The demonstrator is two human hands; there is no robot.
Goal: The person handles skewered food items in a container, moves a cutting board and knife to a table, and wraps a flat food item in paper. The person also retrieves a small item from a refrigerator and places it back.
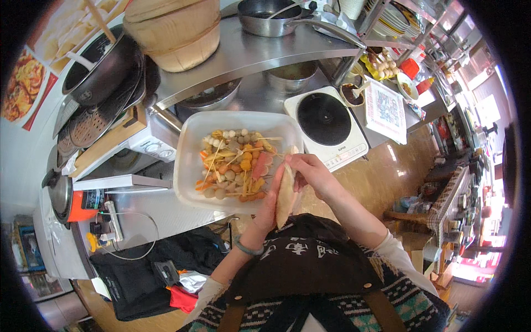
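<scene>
Between my hands is a long, flat, pale beige piece (285, 197), perhaps food; its exact kind cannot be told. My left hand (267, 207) grips its left side, with the thumb along it. At its upper end the fingers of my right hand (311, 172) pinch it. Just beyond my fingers stands a translucent white plastic tub (188, 120), its near right rim close to them. Skewered food (232, 166) lies heaped in the tub: balls, orange and white pieces, pink slices and thin wooden sticks.
Right of the tub sits a white induction cooker (356, 145) with a black plate. A steel shelf (265, 52) overhangs the back, bearing a wooden bucket (174, 33) and a frying pan (269, 27). At left are a microwave (153, 145) with its door open and a power strip (113, 220).
</scene>
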